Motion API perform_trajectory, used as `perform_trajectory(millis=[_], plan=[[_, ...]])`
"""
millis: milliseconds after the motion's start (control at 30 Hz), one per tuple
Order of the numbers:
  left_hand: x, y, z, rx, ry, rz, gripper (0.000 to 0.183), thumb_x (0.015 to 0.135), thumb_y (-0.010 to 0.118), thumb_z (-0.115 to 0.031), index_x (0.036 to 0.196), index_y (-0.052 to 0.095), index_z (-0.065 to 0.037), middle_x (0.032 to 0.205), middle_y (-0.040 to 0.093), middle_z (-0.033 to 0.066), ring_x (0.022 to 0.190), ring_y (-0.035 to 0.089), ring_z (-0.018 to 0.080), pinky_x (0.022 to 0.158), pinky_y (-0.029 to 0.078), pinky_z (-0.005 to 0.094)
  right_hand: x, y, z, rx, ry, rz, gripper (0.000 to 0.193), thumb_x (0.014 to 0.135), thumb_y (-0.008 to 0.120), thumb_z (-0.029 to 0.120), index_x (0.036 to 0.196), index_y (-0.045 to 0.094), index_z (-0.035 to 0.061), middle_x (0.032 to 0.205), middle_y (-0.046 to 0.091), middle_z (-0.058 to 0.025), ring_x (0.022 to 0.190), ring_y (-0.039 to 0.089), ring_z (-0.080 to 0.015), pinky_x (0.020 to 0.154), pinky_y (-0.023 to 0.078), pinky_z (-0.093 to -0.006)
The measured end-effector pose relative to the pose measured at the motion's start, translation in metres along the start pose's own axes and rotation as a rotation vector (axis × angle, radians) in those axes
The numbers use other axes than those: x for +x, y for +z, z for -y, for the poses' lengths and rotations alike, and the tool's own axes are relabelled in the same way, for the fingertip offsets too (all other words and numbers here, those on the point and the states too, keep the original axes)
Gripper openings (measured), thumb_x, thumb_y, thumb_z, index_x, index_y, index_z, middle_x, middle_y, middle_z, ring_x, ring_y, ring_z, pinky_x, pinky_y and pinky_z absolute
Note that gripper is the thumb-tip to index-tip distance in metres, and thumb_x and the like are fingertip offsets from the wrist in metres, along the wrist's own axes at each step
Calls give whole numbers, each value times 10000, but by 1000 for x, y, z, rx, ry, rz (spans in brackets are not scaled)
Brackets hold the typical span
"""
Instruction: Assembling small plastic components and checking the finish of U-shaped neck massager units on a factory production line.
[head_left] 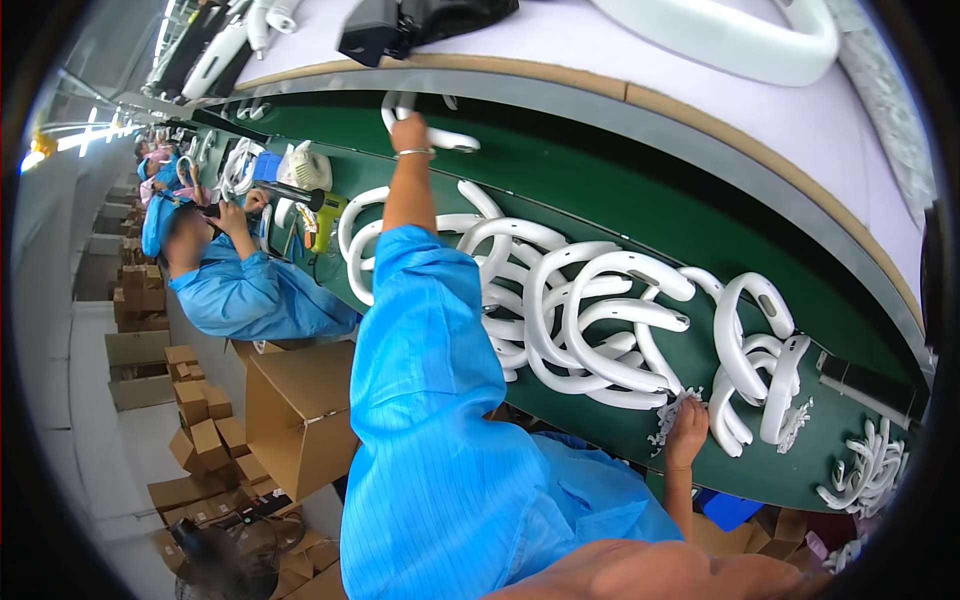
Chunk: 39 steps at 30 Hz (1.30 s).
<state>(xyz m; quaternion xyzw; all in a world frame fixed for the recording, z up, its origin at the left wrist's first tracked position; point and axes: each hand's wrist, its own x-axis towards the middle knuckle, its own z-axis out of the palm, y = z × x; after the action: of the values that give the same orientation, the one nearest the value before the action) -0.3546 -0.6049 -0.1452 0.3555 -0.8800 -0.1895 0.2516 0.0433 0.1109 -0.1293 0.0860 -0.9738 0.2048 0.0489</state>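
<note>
My left hand [408, 132], with a bangle at its wrist, is stretched to the far part of the green bench. Its fingers are closed around a smooth white curved plastic piece [455, 141]. My right hand [686, 432] is at the near edge, with fingers curled beside a small heap of tiny white parts [662, 425]; what lies in its grip is too small to make out. Between the hands spreads a tangled pile of white U-shaped plastic bands [590, 318]. Several more white bands [748, 335] lie to the right of my right hand.
A raised white shelf [560, 40] runs along the far side. Smaller white curved pieces [868, 468] are at the far right. On the left are a yellow-green tool [327, 222], a seated co-worker in blue [250, 285] and an open cardboard box [298, 400].
</note>
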Motion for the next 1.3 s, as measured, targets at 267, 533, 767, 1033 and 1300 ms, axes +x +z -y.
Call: perform_trajectory(millis=[267, 533, 767, 1033, 1300], plan=[[1, -9, -19, -86, -509, 91, 588, 704, 652, -516, 1042, 681, -36, 1127, 624, 187, 1136, 527, 351, 974, 385, 413, 14, -4, 17, -129, -9, 67, 244, 819, 546, 37, 1052, 555, -36, 1152, 567, -199, 1061, 533, -407, 914, 443, -475], [18, 50, 7, 181, -43, 425, 669, 670, 669, -547, 1074, 654, -13, 1076, 635, 221, 1028, 598, 346, 930, 435, 356, 19, -9, 31, -230, 41, 120, 236, 774, 577, -6, 1006, 551, -40, 1138, 574, -208, 1044, 539, -413, 913, 443, -482], [13, 1, 39, 75, -13, 243, 565, 706, 660, -516, 792, 684, 42, 722, 666, 170, 692, 645, 264, 658, 487, 386, 38, -9, 27, -173, -73, 123, 245, 732, 556, -11, 976, 548, -39, 1145, 566, -203, 1070, 536, -376, 967, 413, -472], [-93, -97, -52, -794, -170, 545, 382, 835, 625, -178, 1119, 565, 70, 985, 630, 101, 825, 605, 166, 737, 477, 299, 17, -18, 20, -15, 43, 80, 375, 671, 530, -74, 1042, 563, -32, 1254, 493, -221, 1156, 479, -400, 980, 400, -467], [-269, -221, -163, -612, 52, 828, 395, 855, 578, -181, 1144, 534, 85, 1018, 611, 113, 880, 564, 163, 797, 452, 291, 12, -64, 17, 66, -32, -26, 339, 690, 558, -15, 1025, 602, -6, 1131, 564, -178, 1065, 539, -338, 947, 435, -431]])
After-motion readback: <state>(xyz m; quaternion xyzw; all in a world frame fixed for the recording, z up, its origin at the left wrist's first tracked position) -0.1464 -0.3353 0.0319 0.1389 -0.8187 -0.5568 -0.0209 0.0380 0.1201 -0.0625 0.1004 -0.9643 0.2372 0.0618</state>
